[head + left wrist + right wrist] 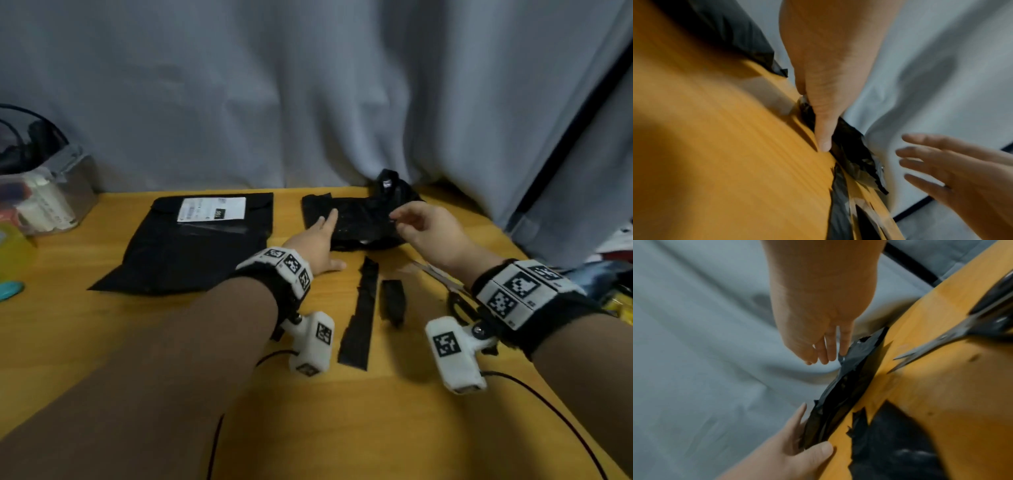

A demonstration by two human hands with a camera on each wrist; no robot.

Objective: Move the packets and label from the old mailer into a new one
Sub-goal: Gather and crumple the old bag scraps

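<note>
A crumpled black mailer (359,219) lies at the back of the wooden table (342,411). My left hand (323,233) rests flat on its left part with straight fingers, and its thumb (824,129) touches the table. My right hand (407,219) hovers over the mailer's right part, fingers spread and holding nothing (937,162). In the right wrist view its fingertips (830,353) hang beside the mailer's raised edge (857,353). To the left lies a flat black mailer (191,260) with a white label (212,208) stuck near its top. No packets show.
Two cut black plastic strips (363,308) lie in front of the hands. Scissors (442,277) lie at the right by my right wrist. A clear box (44,192) of items stands at the far left. A grey curtain (308,85) hangs behind the table.
</note>
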